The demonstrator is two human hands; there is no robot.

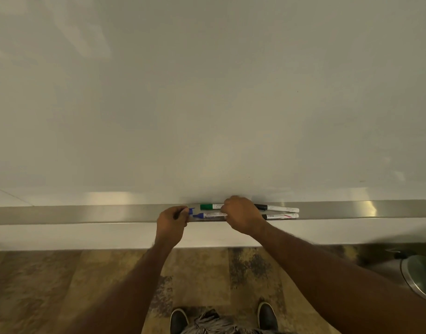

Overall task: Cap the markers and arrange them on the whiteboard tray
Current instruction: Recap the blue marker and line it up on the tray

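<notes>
My right hand (241, 216) grips the barrel of an uncapped blue marker (208, 215) just over the metal whiteboard tray (86, 213), its blue tip pointing left. My left hand (171, 225) pinches the blue cap (190, 210) a short way left of that tip; cap and tip are apart. A green-capped marker (210, 206) lies on the tray behind the blue one. Two black-capped white markers (278, 209) (280, 216) lie side by side to the right of my right hand, partly hidden by it.
The whiteboard (207, 92) fills the view above the tray. Below it runs a white ledge (86, 235), then patterned floor with my shoes (267, 315). A metal bin (417, 273) stands at the lower right.
</notes>
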